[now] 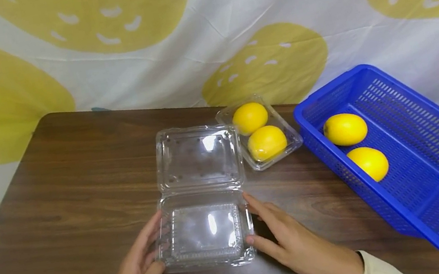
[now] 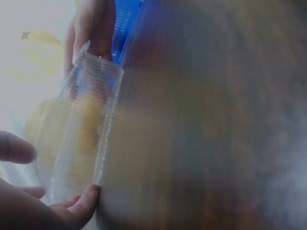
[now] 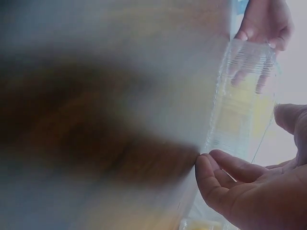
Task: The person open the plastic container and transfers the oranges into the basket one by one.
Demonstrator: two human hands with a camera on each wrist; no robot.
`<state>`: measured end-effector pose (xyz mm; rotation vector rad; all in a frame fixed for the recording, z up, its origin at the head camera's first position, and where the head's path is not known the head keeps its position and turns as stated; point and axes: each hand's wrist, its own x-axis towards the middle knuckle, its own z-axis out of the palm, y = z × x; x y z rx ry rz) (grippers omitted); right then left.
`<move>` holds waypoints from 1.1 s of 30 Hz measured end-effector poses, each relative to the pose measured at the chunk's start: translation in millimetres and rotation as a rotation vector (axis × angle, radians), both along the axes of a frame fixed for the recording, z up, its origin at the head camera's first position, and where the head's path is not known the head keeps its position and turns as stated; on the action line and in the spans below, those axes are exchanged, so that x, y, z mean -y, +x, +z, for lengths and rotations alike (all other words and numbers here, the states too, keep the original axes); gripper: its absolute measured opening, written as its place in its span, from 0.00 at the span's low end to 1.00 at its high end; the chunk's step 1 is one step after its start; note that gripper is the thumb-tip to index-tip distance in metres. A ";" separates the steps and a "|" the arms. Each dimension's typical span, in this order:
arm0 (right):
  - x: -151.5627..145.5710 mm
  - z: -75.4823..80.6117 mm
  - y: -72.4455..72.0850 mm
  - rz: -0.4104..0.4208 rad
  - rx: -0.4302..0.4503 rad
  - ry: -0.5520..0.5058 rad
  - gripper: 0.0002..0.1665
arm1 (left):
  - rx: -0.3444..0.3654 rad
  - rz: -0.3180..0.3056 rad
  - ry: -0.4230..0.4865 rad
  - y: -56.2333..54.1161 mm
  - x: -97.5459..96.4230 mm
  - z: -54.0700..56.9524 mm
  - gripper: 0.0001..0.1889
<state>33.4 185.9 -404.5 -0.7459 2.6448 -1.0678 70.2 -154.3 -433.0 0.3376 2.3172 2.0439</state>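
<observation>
Through the head camera I look forward and down from above the table's near side, far enough back to take in the table (image 1: 62, 205), the left hand (image 1: 134, 268), the right hand (image 1: 292, 243), the blue basket (image 1: 415, 173) on the right and the patterned cloth (image 1: 141, 75) beyond. My left wrist camera sits close to its hand and faces right across the open clear container (image 1: 206, 230), toward the basket. My right wrist camera, equally close, faces left. Both wrist views, tipped sideways, share the container and both hands.

Clear plastic clamshell box (image 1: 202, 190) lies wide open on brown table (image 1: 66, 204)
</observation>
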 end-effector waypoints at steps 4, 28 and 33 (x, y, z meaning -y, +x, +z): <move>6.0 0.1 -4.5 0.018 -0.018 -0.002 0.50 | -0.011 0.021 -0.004 0.5 4.4 -2.3 0.53; 35.7 4.4 -43.2 0.100 0.018 -0.031 0.51 | -0.034 0.108 -0.052 -8.8 26.5 -2.6 0.49; 40.4 6.8 -51.2 0.101 0.049 -0.041 0.51 | -0.056 0.099 -0.039 -15.3 29.8 -1.4 0.48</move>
